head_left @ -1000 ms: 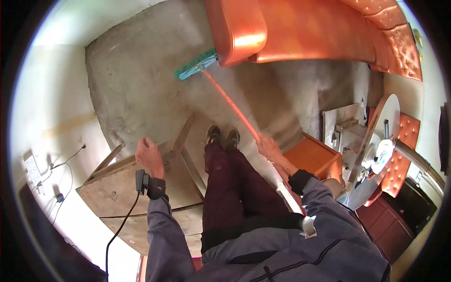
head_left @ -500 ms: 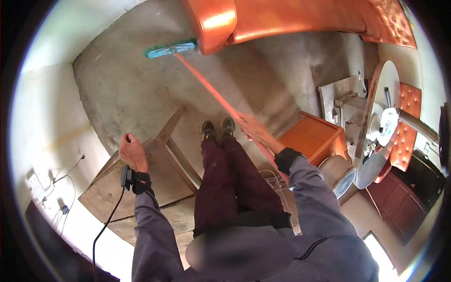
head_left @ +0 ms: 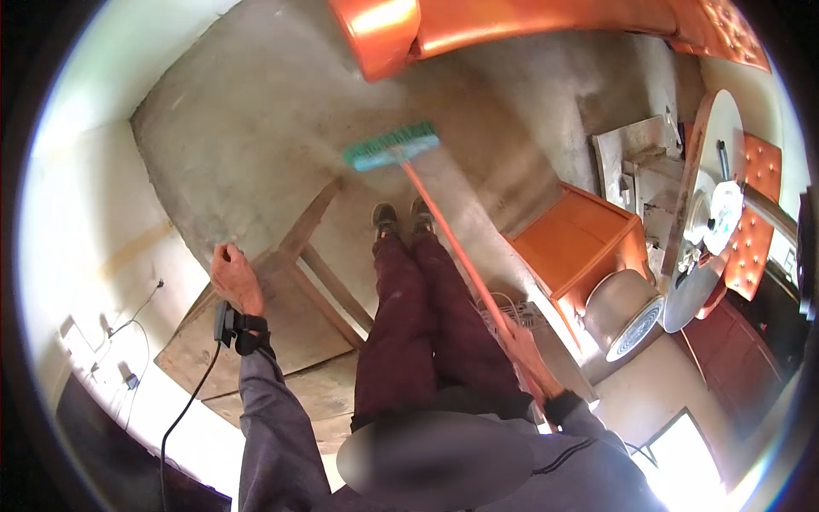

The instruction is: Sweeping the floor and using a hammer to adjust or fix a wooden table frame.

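My right hand (head_left: 520, 343) grips the orange broom handle (head_left: 450, 233) low beside my right leg. The handle runs up to a turquoise broom head (head_left: 375, 153) with green bristles, lying on the concrete floor beyond my shoes. My left hand (head_left: 236, 277) is curled closed over a worn wooden piece of furniture (head_left: 222, 354), with angled legs (head_left: 309, 218) toward the broom; whether it holds anything is hidden. A black device (head_left: 226, 324) is strapped to that wrist, with a cable hanging down.
An orange sofa (head_left: 512, 26) spans the far side. At right stand an orange cabinet (head_left: 563, 235), a steel pot (head_left: 614, 303), stacked boards (head_left: 614, 162) and an upright round tabletop (head_left: 708, 128). A white wall (head_left: 102, 196) with sockets and cables is on the left.
The broom head has come away from the sofa's corner, down and rightward, nearer my feet. My right hand has drawn back and down along my side with the handle.
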A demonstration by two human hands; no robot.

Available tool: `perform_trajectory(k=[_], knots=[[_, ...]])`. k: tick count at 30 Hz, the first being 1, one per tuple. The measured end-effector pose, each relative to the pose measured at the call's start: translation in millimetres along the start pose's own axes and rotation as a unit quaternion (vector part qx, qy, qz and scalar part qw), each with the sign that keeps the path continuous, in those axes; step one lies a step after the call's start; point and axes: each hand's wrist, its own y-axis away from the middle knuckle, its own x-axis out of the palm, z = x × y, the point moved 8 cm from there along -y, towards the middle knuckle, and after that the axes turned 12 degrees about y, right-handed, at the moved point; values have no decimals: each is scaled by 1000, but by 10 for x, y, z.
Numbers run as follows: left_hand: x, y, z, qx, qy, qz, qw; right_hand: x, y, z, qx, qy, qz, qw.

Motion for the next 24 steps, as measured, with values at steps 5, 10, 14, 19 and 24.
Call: perform_trajectory(k=[5, 10, 14, 19, 24], knots=[[12, -49, 103, -18, 12, 6, 1000, -335, 506, 226, 58, -16, 70, 996], [1, -29, 13, -70, 28, 10, 997, -292, -202, 928, -38, -66, 98, 992], [24, -47, 19, -67, 32, 5, 997, 78, -1272, 1798, -143, -94, 71, 983], [-6, -53, 104, -54, 32, -4, 998, 264, -1958, 2584, -211, -154, 65, 963], [38, -48, -33, -71, 75, 36, 994, 279, -2326, 2646, -176, -178, 42, 967]])
